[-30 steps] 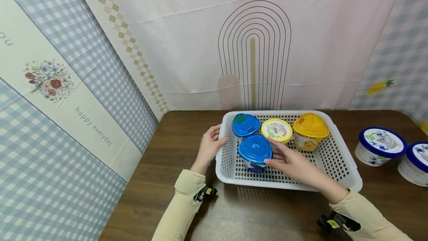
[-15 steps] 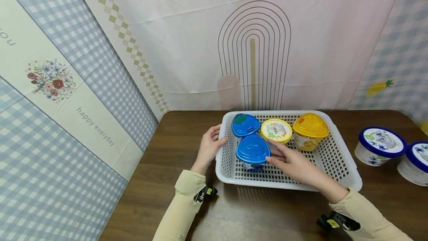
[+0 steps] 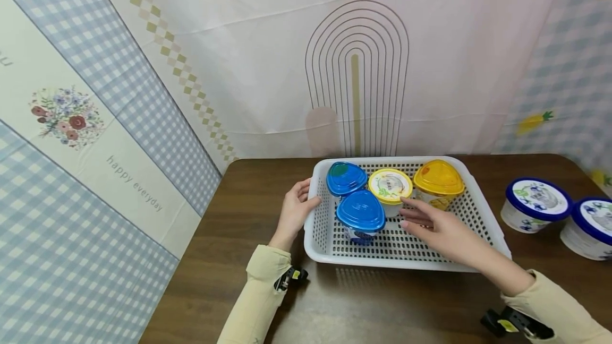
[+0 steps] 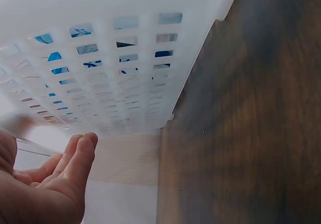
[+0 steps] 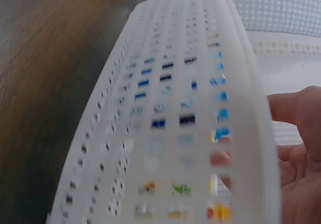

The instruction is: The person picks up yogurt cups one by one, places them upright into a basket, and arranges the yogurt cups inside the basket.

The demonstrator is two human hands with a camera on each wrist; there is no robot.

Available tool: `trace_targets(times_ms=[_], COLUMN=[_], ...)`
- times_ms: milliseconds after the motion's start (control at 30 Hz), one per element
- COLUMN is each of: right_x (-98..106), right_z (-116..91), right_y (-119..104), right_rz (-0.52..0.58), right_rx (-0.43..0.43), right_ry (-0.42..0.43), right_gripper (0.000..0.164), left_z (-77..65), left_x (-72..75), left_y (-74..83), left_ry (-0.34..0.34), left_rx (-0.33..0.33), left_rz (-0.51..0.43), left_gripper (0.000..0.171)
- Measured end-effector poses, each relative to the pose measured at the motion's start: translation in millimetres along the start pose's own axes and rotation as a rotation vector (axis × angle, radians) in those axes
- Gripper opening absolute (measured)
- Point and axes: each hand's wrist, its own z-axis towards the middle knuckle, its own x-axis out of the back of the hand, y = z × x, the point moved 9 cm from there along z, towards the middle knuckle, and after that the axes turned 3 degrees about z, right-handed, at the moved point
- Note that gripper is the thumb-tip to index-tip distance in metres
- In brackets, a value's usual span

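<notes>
Right hand (image 3: 437,227) hovers beside round yellow-lidded tub (image 3: 390,190) in perforated plastic basket (image 3: 382,263)

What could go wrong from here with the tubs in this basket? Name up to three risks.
The right hand is open beside the round yellow-lidded tub and could knock it. The two triangular blue-lidded tubs sit close together, so moving one might jostle the other. The left hand, at the left rim of the white basket, might nudge it toward the round blue-lidded tubs on the table.
</notes>
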Motion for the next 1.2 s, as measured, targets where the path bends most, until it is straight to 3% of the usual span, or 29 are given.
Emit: trace_targets(times_ms=[133, 300, 533, 867, 1200], right_x=[13, 33, 76, 132, 153], right_z=[-4, -8, -16, -25, -30], right_y=[2, 4, 13, 35, 58], right_rz=[-0.021, -0.06, -0.143, -0.25, -0.27], right_rx=[0.009, 0.014, -0.006, -0.084, -0.15], right_ry=[0.011, 0.04, 0.131, 0.334, 0.371], right_gripper=[0.062, 0.058, 0.052, 0.057, 0.062], left_z=[-1.8, -9.5, -14.0, -12.8, -11.9], left_x=[1.6, 1.3, -2.7, -4.6, -5.4], left_y=[2.1, 19.4, 31.7, 33.6, 30.2], left_ry=[-0.003, -0.026, -0.037, -0.027, -0.002], left_rx=[0.02, 0.022, 0.015, -0.025, -0.02], left_rz=[-0.002, -0.006, 0.033, 0.071, 0.083], left_gripper=[0.051, 0.052, 0.052, 0.05, 0.05])
